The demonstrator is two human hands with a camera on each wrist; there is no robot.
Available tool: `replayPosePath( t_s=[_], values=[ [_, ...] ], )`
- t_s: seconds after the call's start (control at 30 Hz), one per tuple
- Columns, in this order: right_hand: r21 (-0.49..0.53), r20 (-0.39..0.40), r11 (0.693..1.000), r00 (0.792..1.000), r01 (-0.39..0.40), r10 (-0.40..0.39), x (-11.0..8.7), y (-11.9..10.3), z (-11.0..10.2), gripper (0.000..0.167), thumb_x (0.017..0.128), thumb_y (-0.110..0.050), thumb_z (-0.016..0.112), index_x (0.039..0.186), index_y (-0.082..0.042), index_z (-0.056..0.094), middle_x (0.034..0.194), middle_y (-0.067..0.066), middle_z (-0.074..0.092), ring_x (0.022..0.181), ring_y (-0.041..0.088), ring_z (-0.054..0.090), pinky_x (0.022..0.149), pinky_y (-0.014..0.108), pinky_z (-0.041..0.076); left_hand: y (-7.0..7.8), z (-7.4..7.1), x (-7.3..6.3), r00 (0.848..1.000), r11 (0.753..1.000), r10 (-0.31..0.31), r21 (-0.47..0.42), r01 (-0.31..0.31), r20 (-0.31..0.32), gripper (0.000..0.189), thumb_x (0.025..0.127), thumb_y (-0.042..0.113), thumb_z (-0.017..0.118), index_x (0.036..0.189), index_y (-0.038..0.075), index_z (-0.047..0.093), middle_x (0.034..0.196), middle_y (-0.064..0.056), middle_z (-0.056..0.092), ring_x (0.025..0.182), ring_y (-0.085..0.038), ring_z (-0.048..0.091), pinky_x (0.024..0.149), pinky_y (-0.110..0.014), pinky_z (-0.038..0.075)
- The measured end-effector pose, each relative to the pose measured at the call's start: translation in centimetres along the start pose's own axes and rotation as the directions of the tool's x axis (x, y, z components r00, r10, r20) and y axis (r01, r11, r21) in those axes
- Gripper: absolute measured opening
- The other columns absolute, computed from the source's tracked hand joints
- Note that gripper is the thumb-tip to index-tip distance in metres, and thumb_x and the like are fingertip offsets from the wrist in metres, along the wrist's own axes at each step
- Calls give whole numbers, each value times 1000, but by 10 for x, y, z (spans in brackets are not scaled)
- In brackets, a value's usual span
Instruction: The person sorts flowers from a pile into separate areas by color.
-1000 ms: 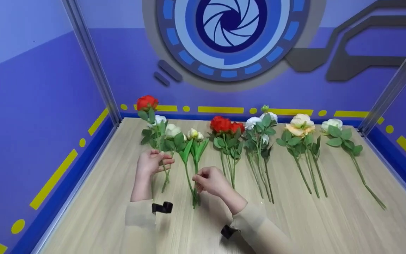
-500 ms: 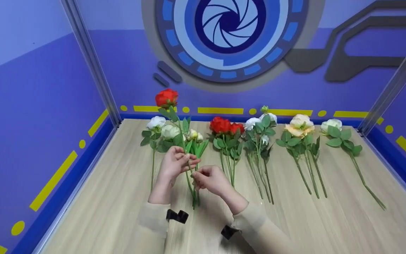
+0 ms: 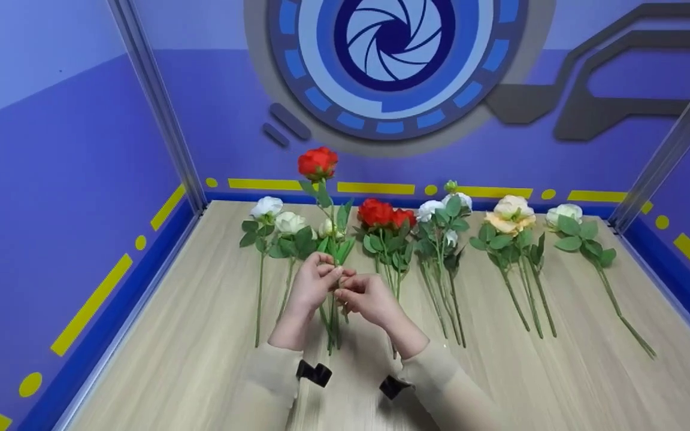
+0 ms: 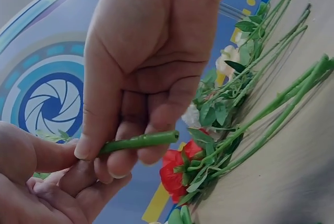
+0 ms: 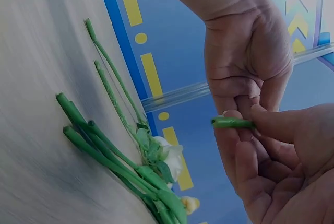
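A red artificial flower (image 3: 317,163) stands nearly upright above the table, its leafy green stem running down between both hands. My left hand (image 3: 312,287) holds this stem with thumb and fingers. Just to the right, my right hand (image 3: 374,302) pinches the stem lower down, and the two hands touch or nearly touch. In the left wrist view the cut stem end (image 4: 138,141) pokes out past the right thumb. Behind the hands lie yellow-white tulips (image 3: 327,228), partly hidden by the held flower and fingers.
Left on the wooden table (image 3: 177,359) lie a white flower (image 3: 267,206) and a cream one (image 3: 290,222). To the right come red flowers (image 3: 375,213), a white bunch (image 3: 430,209), peach flowers (image 3: 510,214) and a single pale flower (image 3: 564,212). Blue walls enclose the table.
My left hand has carried the red flower rightward from the left-hand flowers to the right hand. The right hand has shifted only slightly and now meets the left at the stem.
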State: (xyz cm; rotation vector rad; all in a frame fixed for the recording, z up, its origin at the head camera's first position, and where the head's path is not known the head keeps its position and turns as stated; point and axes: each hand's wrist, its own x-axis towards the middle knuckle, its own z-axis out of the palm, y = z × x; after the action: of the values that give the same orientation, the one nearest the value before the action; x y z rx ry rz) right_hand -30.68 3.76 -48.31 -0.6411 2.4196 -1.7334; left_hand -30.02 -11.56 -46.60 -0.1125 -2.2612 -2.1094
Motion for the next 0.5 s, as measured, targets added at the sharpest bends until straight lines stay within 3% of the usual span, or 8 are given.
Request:
replayPosePath(
  t_s=[0.17,0.27,0.37,0.43,0.5],
  values=[
    [65,32,998,999,-24,22,-1,1,-5,7,95,0,69,96,7,67,85,24,75,65,13,72,63,39,63,-2,2,-1,1000,987,25,161,-25,0,25,102,8,62,122,-6,56,114,-24,75,111,-35,72,92,-40,56],
    [73,29,996,998,-61,59,-4,5,-11,8,96,0,69,97,7,65,90,23,75,70,20,75,67,40,65,-2,-6,2,1000,979,17,204,-15,-6,24,104,9,61,122,-6,59,112,-24,76,109,-36,73,96,-45,57],
    [53,7,995,996,-86,86,-8,9,-22,9,97,0,68,99,9,66,93,21,73,70,27,76,66,36,64,-6,-25,8,995,975,-3,222,25,-100,24,105,7,56,123,-8,60,110,-25,76,104,-36,75,93,-43,59],
    [34,-8,996,996,-88,89,-10,16,-32,10,97,0,68,99,9,66,93,18,70,67,26,76,66,38,65,-12,-42,13,981,961,-23,266,74,-192,24,105,7,55,123,-9,60,108,-24,75,101,-34,74,87,-39,60],
    [10,-29,996,995,-92,92,-11,23,-43,9,97,0,68,99,9,67,91,16,69,66,25,75,66,39,65,-21,-57,17,962,932,-54,332,145,-267,25,105,9,55,123,-8,61,110,-24,72,103,-34,71,88,-40,57]
  ],
)
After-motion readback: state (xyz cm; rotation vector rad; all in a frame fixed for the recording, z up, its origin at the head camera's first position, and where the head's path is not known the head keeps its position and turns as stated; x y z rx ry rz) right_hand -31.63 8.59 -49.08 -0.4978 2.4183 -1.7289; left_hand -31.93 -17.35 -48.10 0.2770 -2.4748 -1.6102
